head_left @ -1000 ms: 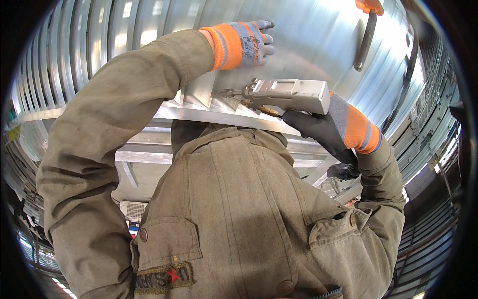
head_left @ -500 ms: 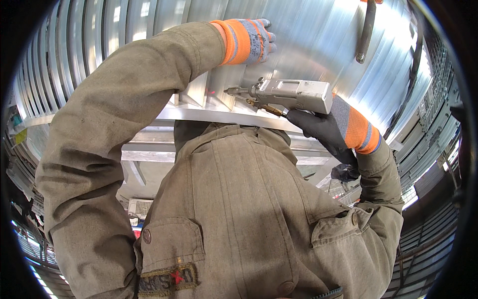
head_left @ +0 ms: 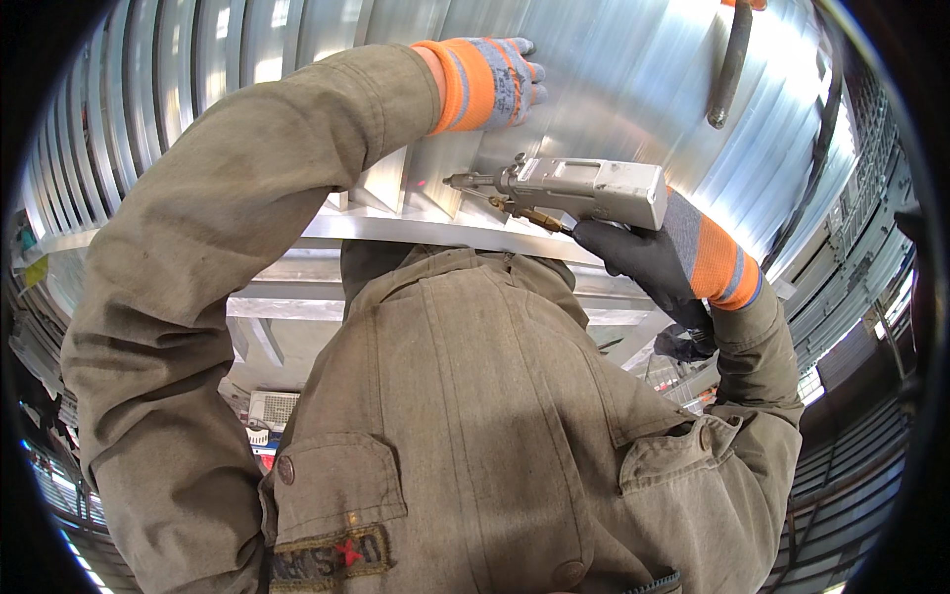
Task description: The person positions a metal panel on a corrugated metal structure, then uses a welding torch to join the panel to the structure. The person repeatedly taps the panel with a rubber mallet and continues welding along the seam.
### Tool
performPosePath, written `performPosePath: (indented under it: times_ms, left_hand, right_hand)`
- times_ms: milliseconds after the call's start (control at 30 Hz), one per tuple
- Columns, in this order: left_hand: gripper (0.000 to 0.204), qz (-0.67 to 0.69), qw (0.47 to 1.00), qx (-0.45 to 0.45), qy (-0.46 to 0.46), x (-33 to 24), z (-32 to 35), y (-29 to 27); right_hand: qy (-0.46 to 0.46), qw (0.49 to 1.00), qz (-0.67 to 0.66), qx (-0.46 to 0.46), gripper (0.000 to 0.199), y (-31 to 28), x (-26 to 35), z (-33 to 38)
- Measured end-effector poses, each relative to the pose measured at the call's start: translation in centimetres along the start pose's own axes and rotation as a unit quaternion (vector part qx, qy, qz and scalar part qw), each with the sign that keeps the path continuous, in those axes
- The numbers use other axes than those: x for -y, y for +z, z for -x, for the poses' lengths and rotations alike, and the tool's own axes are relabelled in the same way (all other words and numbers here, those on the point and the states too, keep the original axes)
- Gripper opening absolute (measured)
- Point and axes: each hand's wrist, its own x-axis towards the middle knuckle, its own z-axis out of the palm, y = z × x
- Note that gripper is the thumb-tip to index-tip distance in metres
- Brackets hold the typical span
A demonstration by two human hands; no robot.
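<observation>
My left hand (head_left: pixel 495 84), in an orange and grey glove with grey fingertips, rests on a shiny ribbed metal panel (head_left: pixel 594 99). Its fingers are slightly apart, and I see nothing held in it. My right hand (head_left: pixel 653 252), in a black, grey and orange glove, is wrapped round a silver gun-shaped hand tool (head_left: pixel 594 188). The tool has a blocky body, a narrow nose and a brass-coloured fitting below. Its nose points left, near upright metal slats and a small red spot (head_left: pixel 421 182); whether it touches the metal I cannot tell.
A pale metal rail (head_left: pixel 426 226) runs along the panel's near edge, close to my body. A dark rod-like handle (head_left: pixel 730 69) and a black cable (head_left: pixel 807 213) lie at the far right. Below left, a light-coloured crate (head_left: pixel 271 408) stands beyond my jacket.
The tool in my right hand has shifted very slightly right. My left forearm has moved a little to the left, while both hands stay nearly in place.
</observation>
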Motion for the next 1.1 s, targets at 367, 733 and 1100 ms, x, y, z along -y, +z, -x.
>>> performPosePath:
  times_ms: [367, 733, 1100]
  left_hand:
    - [0.044, 0.045, 0.998, 0.044, -0.029, 0.0, -0.6, -0.7]
    - [0.019, 0.013, 0.997, -0.074, -0.030, -0.3, 0.1, 0.9]
    - [0.025, 0.006, 0.998, -0.051, -0.018, -0.3, -0.3, 1.3]
  right_hand:
    - [-0.071, 0.997, 0.029, -0.008, 0.037, 1.1, -0.6, -1.0]
    - [-0.085, 0.988, 0.126, 0.030, 0.043, 2.9, 0.1, -6.1]
    - [-0.065, 0.989, 0.119, 0.059, 0.043, 3.4, 1.4, -7.0]
